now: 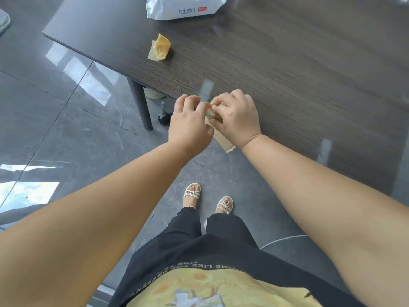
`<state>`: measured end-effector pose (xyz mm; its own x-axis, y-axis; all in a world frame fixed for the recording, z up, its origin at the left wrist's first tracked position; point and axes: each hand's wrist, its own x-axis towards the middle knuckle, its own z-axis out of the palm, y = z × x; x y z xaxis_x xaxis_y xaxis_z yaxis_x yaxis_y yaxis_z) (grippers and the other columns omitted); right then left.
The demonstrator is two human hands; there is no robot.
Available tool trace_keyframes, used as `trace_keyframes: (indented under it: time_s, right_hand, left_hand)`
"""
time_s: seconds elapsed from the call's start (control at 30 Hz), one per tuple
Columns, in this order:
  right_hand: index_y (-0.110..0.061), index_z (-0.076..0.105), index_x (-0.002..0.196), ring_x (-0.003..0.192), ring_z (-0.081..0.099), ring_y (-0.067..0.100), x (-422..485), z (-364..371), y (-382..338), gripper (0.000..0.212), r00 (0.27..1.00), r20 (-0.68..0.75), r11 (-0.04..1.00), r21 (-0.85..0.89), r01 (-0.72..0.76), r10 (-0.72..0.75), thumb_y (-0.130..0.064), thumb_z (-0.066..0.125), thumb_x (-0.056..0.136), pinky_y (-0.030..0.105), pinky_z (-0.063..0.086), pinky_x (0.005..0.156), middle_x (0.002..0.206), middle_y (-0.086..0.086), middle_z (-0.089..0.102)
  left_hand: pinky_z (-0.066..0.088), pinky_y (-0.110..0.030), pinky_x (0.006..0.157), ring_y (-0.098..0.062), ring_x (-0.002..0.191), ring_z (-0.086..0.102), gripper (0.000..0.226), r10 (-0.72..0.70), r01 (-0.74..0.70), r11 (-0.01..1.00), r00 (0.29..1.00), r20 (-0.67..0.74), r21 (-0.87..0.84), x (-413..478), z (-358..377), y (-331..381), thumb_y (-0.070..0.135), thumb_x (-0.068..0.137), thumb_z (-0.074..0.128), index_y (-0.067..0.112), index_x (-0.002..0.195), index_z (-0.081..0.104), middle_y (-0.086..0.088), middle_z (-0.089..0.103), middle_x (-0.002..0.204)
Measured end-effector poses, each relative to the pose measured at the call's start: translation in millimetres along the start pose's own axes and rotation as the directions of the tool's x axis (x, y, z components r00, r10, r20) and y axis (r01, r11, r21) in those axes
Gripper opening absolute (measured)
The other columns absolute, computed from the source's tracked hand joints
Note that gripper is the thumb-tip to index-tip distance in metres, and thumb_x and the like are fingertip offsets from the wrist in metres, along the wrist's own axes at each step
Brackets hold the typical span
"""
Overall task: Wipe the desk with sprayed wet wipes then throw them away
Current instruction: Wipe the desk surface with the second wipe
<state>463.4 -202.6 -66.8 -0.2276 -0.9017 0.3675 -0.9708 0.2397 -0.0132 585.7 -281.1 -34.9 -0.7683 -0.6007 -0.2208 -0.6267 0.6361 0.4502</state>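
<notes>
A dark wood-grain desk [287,69] fills the upper right. At its near edge, my left hand [190,125] and my right hand [238,118] meet on a crumpled beige wipe [211,113]; both pinch it between the fingers. Below my right hand a flat brown cardboard piece [223,140] sticks out over the desk's edge. A second wipe [159,48], stained yellow and crumpled, lies on the desk further back left. A white pack of wet wipes [183,6] sits at the desk's far edge.
Under the desk, beside its dark leg [140,103], stand a pale ribbed bin [152,93] and a dark spray bottle [163,116]. Glossy grey floor tiles [66,129] stretch to the left. My feet in sandals [192,193] stand just before the desk.
</notes>
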Motion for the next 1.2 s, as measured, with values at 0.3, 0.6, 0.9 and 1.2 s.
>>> trace_keyframes:
  time_s: [0.3,0.6,0.9,1.2]
  right_hand:
    - [-0.023,0.072,0.075,0.068,0.056,0.023,-98,-27,60,0.016,0.982,-0.169,0.995,-0.028,-0.092,0.086,-0.039,0.074,0.075,0.031,0.032,0.062,0.086,-0.011,0.069]
    - [-0.022,0.07,0.073,0.074,0.05,0.019,-131,-41,83,0.016,0.985,-0.155,0.983,-0.151,-0.103,0.08,-0.038,0.072,0.075,0.031,0.027,0.064,0.08,-0.012,0.068]
    - [-0.023,0.072,0.087,0.066,0.057,0.02,-215,-68,136,0.022,0.983,-0.154,0.973,-0.191,-0.13,0.101,-0.042,0.073,0.077,0.031,0.028,0.065,0.093,-0.012,0.07]
    - [-0.024,0.073,0.083,0.078,0.045,0.014,-276,-95,168,0.02,0.958,-0.167,0.926,-0.261,-0.272,0.234,-0.042,0.071,0.076,0.031,0.028,0.067,0.093,-0.014,0.071]
  left_hand:
    - [0.017,-0.036,0.113,-0.029,0.141,0.013,0.047,0.064,-0.065,0.998,0.997,0.047,0.022,-5,21,47,0.019,0.086,0.054,0.015,0.132,0.047,-0.009,0.034,0.144]
    - [0.029,-0.035,0.104,-0.026,0.138,0.017,0.045,0.136,-0.138,0.99,0.987,0.086,0.018,-22,62,108,0.02,0.086,0.051,0.016,0.131,0.048,-0.006,0.032,0.144]
    - [0.023,-0.033,0.108,-0.029,0.135,0.018,0.046,0.175,-0.182,0.981,0.979,0.108,0.061,-31,81,144,0.018,0.086,0.052,0.016,0.131,0.048,-0.008,0.031,0.145]
    - [0.028,-0.036,0.106,-0.028,0.136,0.016,0.047,0.264,-0.273,0.962,0.938,0.223,0.013,-44,115,212,0.022,0.087,0.052,0.02,0.133,0.046,-0.005,0.027,0.146]
